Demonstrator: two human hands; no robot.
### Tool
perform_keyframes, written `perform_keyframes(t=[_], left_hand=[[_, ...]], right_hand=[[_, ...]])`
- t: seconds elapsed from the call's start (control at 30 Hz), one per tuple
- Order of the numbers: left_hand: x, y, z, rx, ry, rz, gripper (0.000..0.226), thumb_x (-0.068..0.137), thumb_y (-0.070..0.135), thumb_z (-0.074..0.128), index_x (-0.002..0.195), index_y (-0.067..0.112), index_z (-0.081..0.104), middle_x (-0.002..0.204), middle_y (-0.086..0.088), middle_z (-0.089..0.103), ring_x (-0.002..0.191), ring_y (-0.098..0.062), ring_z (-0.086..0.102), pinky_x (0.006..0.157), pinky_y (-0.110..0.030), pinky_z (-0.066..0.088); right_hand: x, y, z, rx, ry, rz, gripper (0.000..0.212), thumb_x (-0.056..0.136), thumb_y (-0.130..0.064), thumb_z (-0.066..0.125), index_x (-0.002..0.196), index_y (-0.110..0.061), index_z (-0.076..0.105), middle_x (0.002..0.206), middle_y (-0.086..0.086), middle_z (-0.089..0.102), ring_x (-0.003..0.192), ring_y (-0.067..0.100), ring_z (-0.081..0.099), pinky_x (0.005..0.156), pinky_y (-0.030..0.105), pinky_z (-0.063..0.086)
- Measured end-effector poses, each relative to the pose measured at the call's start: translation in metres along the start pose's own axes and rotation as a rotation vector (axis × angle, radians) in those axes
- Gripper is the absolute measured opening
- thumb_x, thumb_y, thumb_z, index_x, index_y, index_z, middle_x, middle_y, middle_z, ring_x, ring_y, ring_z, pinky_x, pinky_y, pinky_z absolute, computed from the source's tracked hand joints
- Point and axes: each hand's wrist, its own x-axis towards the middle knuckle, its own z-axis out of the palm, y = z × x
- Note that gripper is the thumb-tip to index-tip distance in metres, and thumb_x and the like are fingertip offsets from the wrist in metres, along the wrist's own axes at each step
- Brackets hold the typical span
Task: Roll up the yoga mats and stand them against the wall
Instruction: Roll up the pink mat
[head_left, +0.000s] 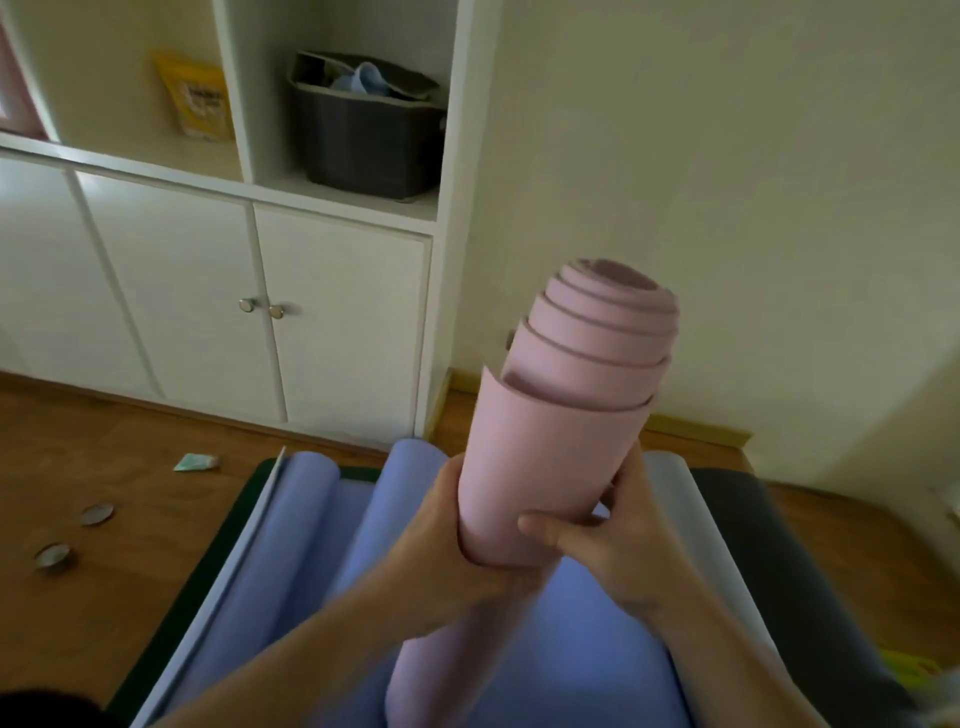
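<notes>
Pink mat (566, 415), rolled with its layers telescoped at the top, held upright and off the floor. Left hand (441, 540) and right hand (618, 540) both grip its middle. Blue mat (322, 561) lies below, apparently part-rolled. Wall (753, 182) stands behind.

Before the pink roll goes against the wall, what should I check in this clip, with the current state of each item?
1. Both hands grip the pink mat: left hand, right hand: ok.
2. Roll is tight and even: not ok, its layers telescope out at the top.
3. Bare wall ahead, right of the cabinet: ok.
4. Floor at the wall's foot is free: cannot tell, partly hidden.
5. Blue mat rolled: not ok, it lies unrolled.
</notes>
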Motion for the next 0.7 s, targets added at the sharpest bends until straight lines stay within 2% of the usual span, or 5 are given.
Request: perform_keyframes(t=[0.1,0.27,0.33,0.47,0.7], left_hand=[[0.003,0.010,0.005,0.084,-0.030,0.068,0.107,0.060,0.024,0.104,0.143,0.044,0.039,0.131,0.027,0.061,0.122,0.001,0.061,0.090,-0.022,0.058],[0.009,0.030,0.005,0.163,-0.218,0.121,0.110,0.074,-0.002,0.090,0.150,0.044,0.024,0.115,0.049,0.048,0.119,0.013,0.054,0.085,-0.012,0.053],[0.011,0.032,0.008,0.114,-0.204,0.084,0.109,0.075,0.000,0.091,0.151,0.043,0.026,0.116,0.045,0.054,0.118,0.010,0.059,0.085,-0.017,0.056],[0.011,0.035,0.014,0.128,-0.037,0.093,0.106,0.053,0.035,0.105,0.139,0.044,0.044,0.125,0.029,0.064,0.117,0.002,0.064,0.092,-0.030,0.060],[0.019,0.033,-0.005,0.178,-0.128,0.115,0.117,0.049,0.044,0.107,0.148,0.041,0.046,0.142,0.007,0.061,0.133,-0.017,0.059,0.104,-0.044,0.055]], right_hand=[[-0.012,0.014,-0.006,-0.087,-0.011,0.031,0.123,0.052,-0.023,0.109,0.152,-0.037,0.039,0.130,-0.029,0.063,0.123,0.001,0.062,0.089,0.032,0.062],[-0.027,0.025,-0.016,-0.120,-0.034,0.065,0.117,0.054,-0.021,0.106,0.148,-0.043,0.041,0.133,-0.028,0.064,0.123,0.002,0.063,0.087,0.031,0.062],[-0.030,0.025,-0.017,-0.125,-0.045,0.079,0.112,0.057,-0.019,0.106,0.145,-0.044,0.043,0.130,-0.027,0.066,0.119,0.002,0.065,0.083,0.032,0.064],[-0.033,0.026,-0.016,-0.194,-0.058,0.110,0.117,0.051,-0.033,0.105,0.146,-0.049,0.039,0.129,-0.027,0.064,0.117,0.003,0.065,0.086,0.036,0.064],[-0.032,0.023,-0.017,-0.215,-0.187,0.101,0.120,0.056,-0.019,0.107,0.150,-0.047,0.037,0.132,-0.030,0.062,0.119,0.004,0.064,0.089,0.026,0.060]])
